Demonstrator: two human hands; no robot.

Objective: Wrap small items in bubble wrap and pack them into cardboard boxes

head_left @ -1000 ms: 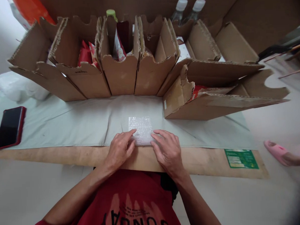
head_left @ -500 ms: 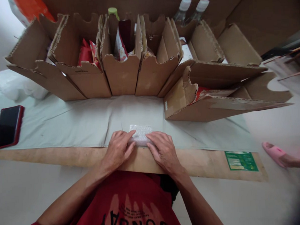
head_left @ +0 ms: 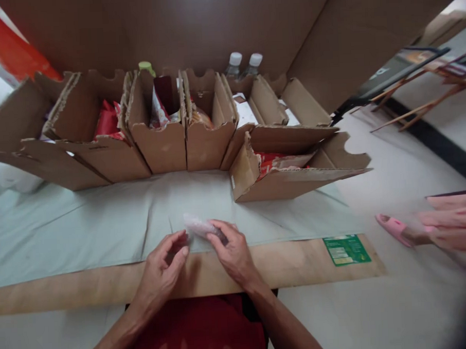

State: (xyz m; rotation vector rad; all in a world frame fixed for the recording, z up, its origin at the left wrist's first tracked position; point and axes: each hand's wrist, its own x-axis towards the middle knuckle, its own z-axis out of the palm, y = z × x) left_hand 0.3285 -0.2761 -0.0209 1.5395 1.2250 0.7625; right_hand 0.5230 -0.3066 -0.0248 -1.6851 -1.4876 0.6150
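A small bubble-wrapped bundle (head_left: 199, 226) is gripped at its right end by my right hand (head_left: 233, 249), thumb on the near side and fingers over the far side. It is raised over the table's near edge, its free end pointing left and away from me. What lies inside the wrap cannot be made out. My left hand (head_left: 165, 265) is just left of the bundle, apart from it, with fingers curved and a gap between thumb and fingertips. Under both hands are the pale green cloth (head_left: 115, 226) and the bare wooden edge (head_left: 106, 280).
Cardboard bins (head_left: 162, 149) stand in a row behind, holding packets and boxes. Another cardboard bin (head_left: 280, 185) lies crosswise at right. Two white-capped bottles (head_left: 234, 65) are behind. A green label (head_left: 346, 250) is on the table edge. A person's foot in a pink slipper (head_left: 393, 229) is at right.
Both hands were pressing the bubble wrap on the table edge. Now the right hand has lifted and tilted it, and the left has let go. The view has shifted right.
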